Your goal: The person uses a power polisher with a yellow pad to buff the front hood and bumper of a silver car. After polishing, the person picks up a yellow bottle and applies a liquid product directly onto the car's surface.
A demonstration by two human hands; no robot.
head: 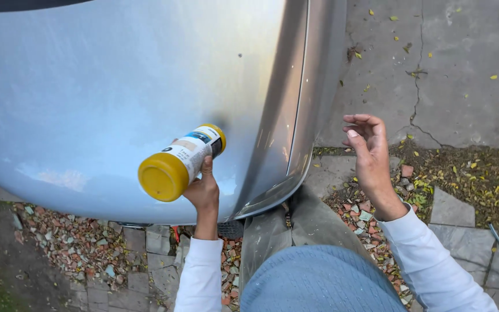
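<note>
The left hand (203, 193) is clamped around a yellow spray can (181, 162), gripping it from beneath near its far end so that the can lies almost level, tilted slightly upward away from the person. The can's broad yellow cap faces the camera and sticks out to the left of the hand, while its other yellow end points at the silver car body panel (105, 92) and sits just in front of it. A paper label wraps the can's middle: mostly white, with a tan patch, a dark blue band and small black print too fine to make out. The right hand (369, 151) is well apart from the can, raised beyond the panel's curved edge (295, 133), holding nothing, its fingers loosely curled and spread apart. Both arms wear white sleeves (428, 260). Below the hands lie broken stone chips (82, 242), grey paving slabs and yellow leaves scattered over cracked concrete (434, 69).
</note>
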